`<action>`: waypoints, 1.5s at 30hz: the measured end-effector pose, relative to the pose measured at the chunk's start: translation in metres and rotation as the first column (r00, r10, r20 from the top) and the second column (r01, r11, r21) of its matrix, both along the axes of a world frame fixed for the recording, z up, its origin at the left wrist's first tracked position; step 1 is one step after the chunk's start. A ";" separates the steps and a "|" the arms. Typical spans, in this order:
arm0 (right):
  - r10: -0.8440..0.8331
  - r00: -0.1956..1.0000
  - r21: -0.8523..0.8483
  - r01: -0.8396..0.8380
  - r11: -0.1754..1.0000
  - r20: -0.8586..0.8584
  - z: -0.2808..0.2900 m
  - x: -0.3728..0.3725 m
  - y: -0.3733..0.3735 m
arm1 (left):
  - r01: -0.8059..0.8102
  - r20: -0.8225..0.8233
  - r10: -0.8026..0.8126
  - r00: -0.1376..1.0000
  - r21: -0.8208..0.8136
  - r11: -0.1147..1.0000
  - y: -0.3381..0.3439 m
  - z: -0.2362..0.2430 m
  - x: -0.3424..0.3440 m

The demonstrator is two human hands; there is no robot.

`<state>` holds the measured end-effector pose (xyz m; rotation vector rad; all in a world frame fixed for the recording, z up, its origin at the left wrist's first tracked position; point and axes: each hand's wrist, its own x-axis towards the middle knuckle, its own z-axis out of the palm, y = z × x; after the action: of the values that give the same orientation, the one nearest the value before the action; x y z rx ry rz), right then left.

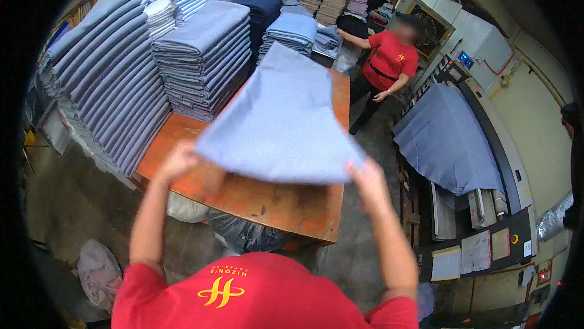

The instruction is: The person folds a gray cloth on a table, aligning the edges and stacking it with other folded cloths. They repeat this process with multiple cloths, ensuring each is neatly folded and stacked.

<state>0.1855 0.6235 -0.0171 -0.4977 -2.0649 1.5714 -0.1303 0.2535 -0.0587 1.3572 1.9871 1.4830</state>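
Evidently, fingers of left hand (182,161) and right hand (370,184) are gripping a pale blue-grey cloth (285,119); even tension should be limiting creases.

Laundry, cloth stacks (204,55) (tall), roller machine (510,157)

The person wears a bright red shirt (292,292), its cloth smooth and plain over the chest with a soft, rounded outline. On its left side sits a yellow emblem (221,293) of sweeping, curved strokes, with two rows of small yellow lettering (229,269) beside it, upside down in this view. The left sleeve (137,289) and right sleeve (394,313) are short and the same red, leaving both forearms bare. The left hand (179,160) and right hand (368,182) are bare too, slightly blurred.
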 end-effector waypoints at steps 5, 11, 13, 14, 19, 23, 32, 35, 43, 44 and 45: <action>-0.110 0.909 -0.359 0.266 0.894 0.402 -0.208 0.039 -0.078 | -0.134 0.001 0.154 0.988 -0.483 0.865 -0.021 -0.183 0.086; -0.228 0.972 -0.439 0.225 0.870 0.047 -0.239 0.040 -0.069 | -0.300 0.572 0.351 0.741 -0.185 0.936 -0.018 -0.206 0.100; -0.381 0.913 -0.014 0.387 0.922 0.148 -0.240 0.053 -0.074 | -0.335 0.515 0.424 0.745 -0.260 0.905 -0.022 -0.204 0.104; -0.454 0.873 0.221 0.414 0.883 0.180 -0.245 0.064 -0.083 | -0.341 0.479 0.447 0.755 -0.295 0.892 -0.029 -0.205 0.109; -0.520 0.789 0.375 0.397 0.838 0.327 -0.286 0.099 -0.120 | -0.389 0.552 0.520 0.652 -0.346 0.854 -0.055 -0.238 0.140; -0.481 0.787 0.411 0.320 0.854 0.386 -0.288 0.126 -0.129 | -0.416 0.605 0.445 0.660 -0.199 0.888 -0.076 -0.250 0.149; -0.474 0.853 0.437 0.349 0.829 0.219 -0.254 0.069 -0.099 | -0.603 -0.099 0.595 0.798 -0.106 0.791 0.004 -0.194 0.085; -0.511 0.820 0.438 0.372 0.819 0.260 -0.253 0.014 -0.061 | -0.630 -0.074 0.635 0.769 -0.255 0.734 0.059 -0.201 0.039; -0.473 0.727 0.167 0.455 0.875 0.498 -0.289 -0.083 0.032 | -0.621 0.384 0.727 0.569 -0.380 0.686 0.088 -0.264 -0.046; -0.496 0.757 0.112 0.500 0.859 0.424 -0.292 -0.098 0.034 | -0.611 0.418 0.682 0.600 -0.310 0.728 0.089 -0.265 -0.052; -0.550 0.745 0.049 0.578 0.815 0.377 -0.293 -0.112 0.034 | -0.593 0.454 0.660 0.599 -0.302 0.746 0.090 -0.264 -0.056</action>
<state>0.0733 0.6573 -0.3096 -1.4072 -1.8429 1.2372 -0.1866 0.3433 -0.3229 0.0732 2.1861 1.7171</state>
